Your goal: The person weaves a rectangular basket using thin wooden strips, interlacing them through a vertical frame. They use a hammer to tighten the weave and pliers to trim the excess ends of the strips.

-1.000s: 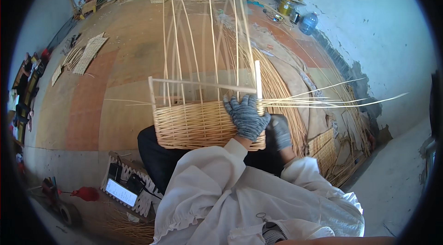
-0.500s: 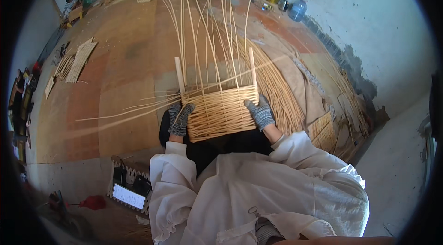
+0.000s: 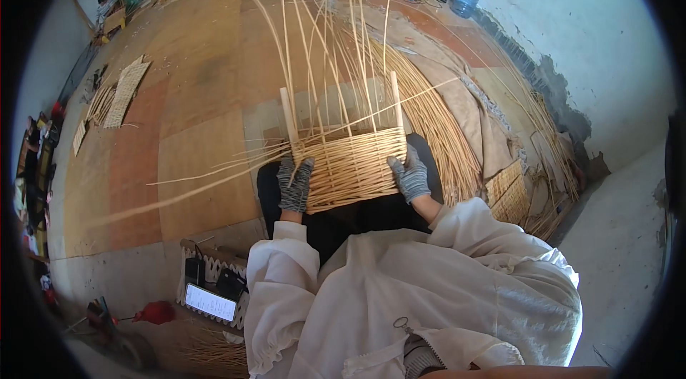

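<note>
A partly woven wicker panel [image 3: 354, 168] rests across my lap, tilted toward me. Wooden posts stand at both its upper corners, and long upright canes [image 3: 307, 43] rise from its top edge. In a grey striped knit glove, my left hand [image 3: 294, 182] grips the panel's left side, thumb on the front, fingers hidden behind. My right hand [image 3: 410, 176], gloved alike, clasps the right side the same way. Loose weaver ends [image 3: 214, 177] stick out to the left beside my left hand, and one strand crosses the top edge toward the upper right.
A long bundle of canes [image 3: 429, 118] lies to the right on brown cloth [image 3: 480, 122]. Woven pieces [image 3: 127, 93] lie at the left, another [image 3: 509, 192] at the right. A phone [image 3: 210, 302] sits low left on a rack. A blue water bottle [image 3: 465, 0] stands by the wall.
The panel and both hands sit slightly further right and the surroundings have shifted in the picture. The loose ends on the left have swung a little. Both hands keep their hold.
</note>
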Demonstrator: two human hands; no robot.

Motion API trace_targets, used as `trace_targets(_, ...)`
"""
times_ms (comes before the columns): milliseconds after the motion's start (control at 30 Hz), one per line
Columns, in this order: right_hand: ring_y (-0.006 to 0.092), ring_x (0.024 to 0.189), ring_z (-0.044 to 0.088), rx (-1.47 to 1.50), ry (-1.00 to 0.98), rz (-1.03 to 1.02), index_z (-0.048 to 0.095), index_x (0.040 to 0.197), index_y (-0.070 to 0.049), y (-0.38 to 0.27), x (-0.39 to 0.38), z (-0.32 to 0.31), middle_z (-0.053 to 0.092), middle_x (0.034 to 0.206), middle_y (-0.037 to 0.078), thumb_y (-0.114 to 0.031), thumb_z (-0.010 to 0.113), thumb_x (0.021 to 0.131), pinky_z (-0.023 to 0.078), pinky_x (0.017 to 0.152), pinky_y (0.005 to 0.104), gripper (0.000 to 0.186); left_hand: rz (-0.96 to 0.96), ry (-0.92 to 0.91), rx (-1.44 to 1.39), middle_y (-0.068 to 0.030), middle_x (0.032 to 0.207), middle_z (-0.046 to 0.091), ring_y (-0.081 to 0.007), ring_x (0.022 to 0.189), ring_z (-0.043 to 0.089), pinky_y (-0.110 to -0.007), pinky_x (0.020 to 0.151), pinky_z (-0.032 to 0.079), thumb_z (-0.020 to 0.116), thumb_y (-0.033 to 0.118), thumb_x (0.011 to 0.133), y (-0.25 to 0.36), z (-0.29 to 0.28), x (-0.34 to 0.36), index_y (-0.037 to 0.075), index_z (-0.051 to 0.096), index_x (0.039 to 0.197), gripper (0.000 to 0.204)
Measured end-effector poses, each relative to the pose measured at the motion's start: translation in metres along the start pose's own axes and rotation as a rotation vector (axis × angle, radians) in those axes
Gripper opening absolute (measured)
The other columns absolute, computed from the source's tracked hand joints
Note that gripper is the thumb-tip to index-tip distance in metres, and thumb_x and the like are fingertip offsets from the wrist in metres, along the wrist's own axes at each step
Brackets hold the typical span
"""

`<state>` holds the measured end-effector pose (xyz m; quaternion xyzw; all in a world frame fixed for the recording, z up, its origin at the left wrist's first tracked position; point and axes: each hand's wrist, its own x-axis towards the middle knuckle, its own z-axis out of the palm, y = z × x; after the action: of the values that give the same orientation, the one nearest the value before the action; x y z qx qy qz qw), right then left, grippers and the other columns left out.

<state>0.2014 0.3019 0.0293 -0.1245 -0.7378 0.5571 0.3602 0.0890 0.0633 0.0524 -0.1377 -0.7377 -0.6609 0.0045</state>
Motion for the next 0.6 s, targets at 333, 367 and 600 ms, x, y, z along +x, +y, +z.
trace_targets(333, 0.0255, 0.076, 0.063, 0.098, -0.394, 0.418, 0.056, 0.106, 0.001, -0.073, 0.0, 0.059, 0.062, 0.087, 0.015, -0.018, 0.062, 0.084, 0.052, 0.067, 0.031, 0.029, 0.235, 0.183, 0.043, -0.0166, 0.105, 0.061, -0.025, 0.094, 0.058, -0.033, 0.085, 0.044, 0.063, 0.017, 0.083, -0.012, 0.001, -0.005, -0.002, 0.051, 0.118, 0.041)
trace_targets(367, 0.0221, 0.078, 0.063, 0.208, -0.319, 0.454, 0.057, 0.103, 0.002, -0.059, 0.012, 0.07, 0.062, 0.086, 0.013, -0.018, 0.061, 0.085, 0.051, 0.068, 0.0308, 0.027, 0.2, 0.147, 0.103, -0.0168, 0.108, 0.06, -0.0248, 0.096, 0.057, -0.034, 0.086, 0.044, 0.064, 0.016, 0.083, -0.002, 0.009, -0.002, -0.002, 0.05, 0.119, 0.042)
trace_targets(600, 0.02, 0.073, 0.062, 0.012, -0.302, 0.414, 0.061, 0.081, -0.001, -0.062, 0.086, 0.133, 0.064, 0.079, 0.009, -0.021, 0.059, 0.084, 0.051, 0.066, 0.0355, 0.02, 0.147, 0.091, 0.092, -0.019, 0.105, 0.059, -0.0279, 0.096, 0.056, -0.036, 0.088, 0.042, 0.061, 0.019, 0.084, -0.017, -0.003, -0.001, -0.006, 0.051, 0.115, 0.041)
